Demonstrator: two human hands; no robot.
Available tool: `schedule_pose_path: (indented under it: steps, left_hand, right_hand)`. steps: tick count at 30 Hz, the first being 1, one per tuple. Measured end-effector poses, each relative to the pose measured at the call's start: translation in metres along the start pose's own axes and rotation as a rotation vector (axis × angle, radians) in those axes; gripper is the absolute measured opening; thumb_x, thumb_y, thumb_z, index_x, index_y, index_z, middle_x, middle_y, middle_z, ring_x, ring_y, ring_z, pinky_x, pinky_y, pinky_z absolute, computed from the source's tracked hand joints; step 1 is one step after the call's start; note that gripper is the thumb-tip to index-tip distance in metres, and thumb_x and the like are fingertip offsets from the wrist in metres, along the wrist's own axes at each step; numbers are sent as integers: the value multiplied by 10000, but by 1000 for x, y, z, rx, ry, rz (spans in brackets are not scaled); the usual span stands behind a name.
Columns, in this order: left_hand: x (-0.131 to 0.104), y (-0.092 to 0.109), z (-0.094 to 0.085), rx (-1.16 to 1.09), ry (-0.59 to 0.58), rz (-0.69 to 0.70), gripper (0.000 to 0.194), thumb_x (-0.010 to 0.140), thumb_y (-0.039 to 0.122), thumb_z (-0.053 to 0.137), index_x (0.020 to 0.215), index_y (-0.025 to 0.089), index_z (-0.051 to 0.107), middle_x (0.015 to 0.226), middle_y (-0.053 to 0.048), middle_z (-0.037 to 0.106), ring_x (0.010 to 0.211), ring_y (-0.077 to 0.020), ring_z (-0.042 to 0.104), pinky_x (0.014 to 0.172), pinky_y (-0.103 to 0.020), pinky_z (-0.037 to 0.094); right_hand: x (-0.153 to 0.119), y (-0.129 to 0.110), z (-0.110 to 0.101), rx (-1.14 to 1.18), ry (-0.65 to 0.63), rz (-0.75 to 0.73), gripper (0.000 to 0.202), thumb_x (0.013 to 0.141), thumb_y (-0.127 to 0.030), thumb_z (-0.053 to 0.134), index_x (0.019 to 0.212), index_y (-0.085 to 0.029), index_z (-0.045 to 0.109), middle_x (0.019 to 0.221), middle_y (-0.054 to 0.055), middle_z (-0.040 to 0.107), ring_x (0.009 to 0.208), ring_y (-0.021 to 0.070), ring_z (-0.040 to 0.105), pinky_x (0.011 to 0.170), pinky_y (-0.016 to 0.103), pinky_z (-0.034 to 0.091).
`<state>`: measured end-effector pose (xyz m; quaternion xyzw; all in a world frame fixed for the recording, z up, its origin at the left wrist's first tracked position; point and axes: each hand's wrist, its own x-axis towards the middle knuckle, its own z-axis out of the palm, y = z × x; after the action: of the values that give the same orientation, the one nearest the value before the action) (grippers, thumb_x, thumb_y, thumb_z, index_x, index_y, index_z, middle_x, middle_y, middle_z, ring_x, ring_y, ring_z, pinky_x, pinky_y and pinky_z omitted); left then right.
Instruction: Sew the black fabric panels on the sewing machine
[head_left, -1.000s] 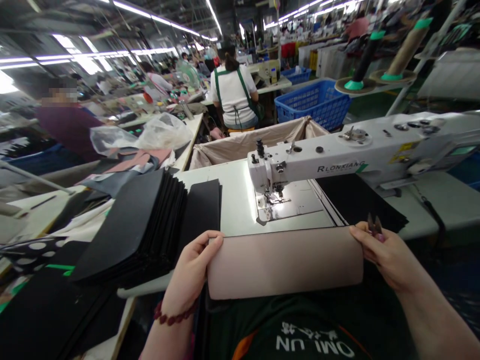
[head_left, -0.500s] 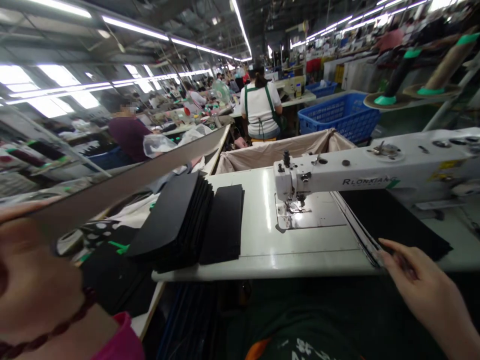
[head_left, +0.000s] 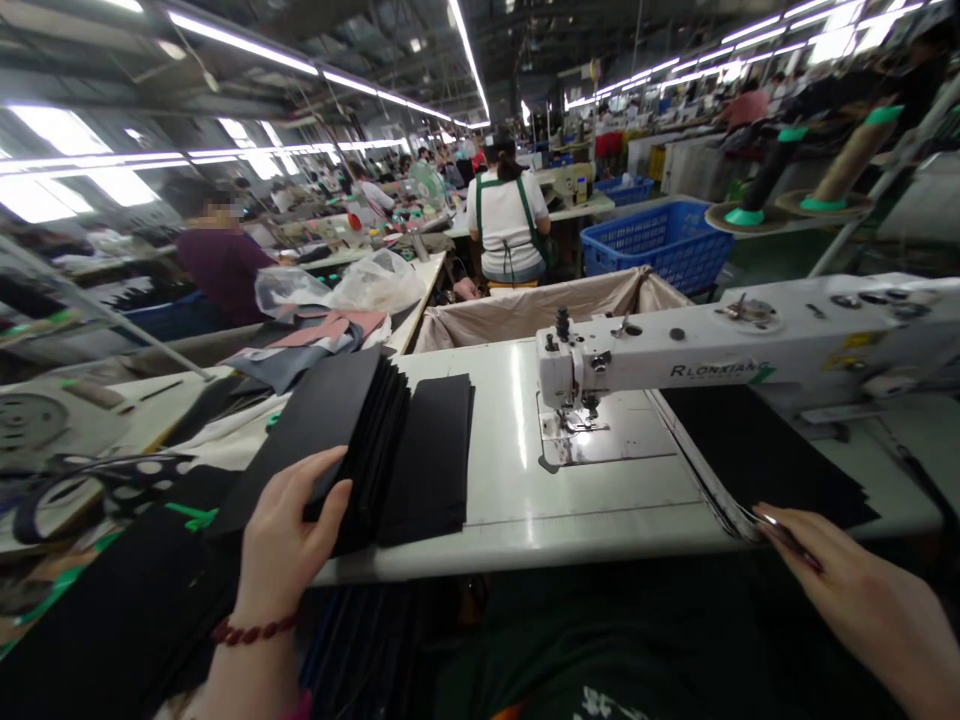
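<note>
My left hand (head_left: 289, 535) rests on the near right edge of a tall stack of black panels (head_left: 315, 410), thumb and fingers apart. Against the tip of my right hand (head_left: 847, 580) is the near end of a bundle of pale-edged strips (head_left: 697, 465). That hand is closed around a slim, shiny tool (head_left: 795, 545) with a dark end; its exact kind does not show. Beside the strips lie black pieces (head_left: 757, 450) under the arm of the white sewing machine (head_left: 645, 350). A lower pile of black panels (head_left: 427, 460) sits right of the tall stack.
A fabric-lined bin (head_left: 525, 305) stands behind the sewing table (head_left: 495, 500). Farther back is a blue basket (head_left: 652, 245). Thread cones (head_left: 776, 180) rise at right. Black pieces (head_left: 127, 580) lie at lower left. A person (head_left: 510, 215) sits ahead, facing away.
My left hand has let go of the long dark panel it held up at left and moved right to the tall stack. My right hand stays by the strips, its tool now more visible.
</note>
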<state>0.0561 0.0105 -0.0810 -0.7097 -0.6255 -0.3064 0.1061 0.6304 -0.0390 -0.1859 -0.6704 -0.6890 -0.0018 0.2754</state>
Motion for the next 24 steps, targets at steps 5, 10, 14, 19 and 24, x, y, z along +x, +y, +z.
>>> schedule_pose_path:
  steps: [5, 10, 14, 19, 24]
  left_hand:
    - [7, 90, 50, -473, -226, 151, 316, 939, 232, 460, 1244, 232, 544, 1299, -65, 560, 1198, -237, 537, 1035, -408, 431]
    - [4, 185, 139, -743, -648, 397, 377, 1005, 228, 337, 1369, 246, 433, 1450, -41, 442, 1326, -143, 423, 1101, -307, 373]
    - [-23, 199, 192, -488, -728, 589, 517, 957, 328, 486, 1443, 241, 333, 1505, -37, 360, 1396, -191, 314, 1153, -387, 289]
    - [-54, 152, 188, -160, -599, 411, 562, 963, 242, 444, 1487, 228, 240, 1538, -72, 279, 1415, -241, 263, 1146, -492, 262]
    - [-56, 114, 168, -47, -533, 240, 556, 936, 99, 410, 1442, 318, 338, 1549, -80, 250, 1413, -290, 255, 1128, -580, 236]
  right_hand:
    - [-1, -82, -2, 108, -218, -274, 282, 914, -307, 474, 1161, -253, 599, 967, 57, 673, 735, 179, 615, 646, 290, 441]
    - [0, -184, 31, 356, -522, -487, 151, 898, -234, 489, 950, -223, 630, 779, 18, 633, 652, 156, 546, 592, 283, 354]
    - [1, -197, 51, 638, -684, -457, 173, 903, -340, 543, 954, -210, 646, 795, 3, 656, 669, 130, 575, 610, 246, 377]
    - [41, -171, 70, 744, -674, -308, 262, 969, -349, 437, 1084, -218, 633, 974, 31, 681, 859, 135, 625, 751, 228, 465]
    - [102, -151, 116, 177, -451, -312, 435, 926, -177, 413, 1350, -268, 455, 1400, 43, 500, 1087, 184, 599, 834, 294, 502]
